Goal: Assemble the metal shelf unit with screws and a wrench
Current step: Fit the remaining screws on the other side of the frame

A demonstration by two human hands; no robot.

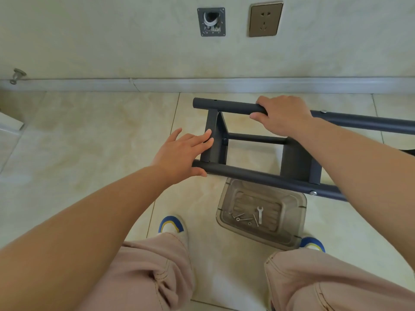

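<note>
A dark grey metal shelf frame lies on its side on the tiled floor, with two long tubes, flat cross plates and a thin middle bar. My right hand grips the far tube near its left end. My left hand is spread with straight fingers, fingertips touching the left cross plate and thumb against the near tube. A small silver wrench and several screws with washers lie in a clear plastic tray on the floor just in front of the frame.
The wall with a grey baseboard runs close behind the frame, with a socket and an open wall box above. My shoes and trouser legs flank the tray. A white object sits at the left edge.
</note>
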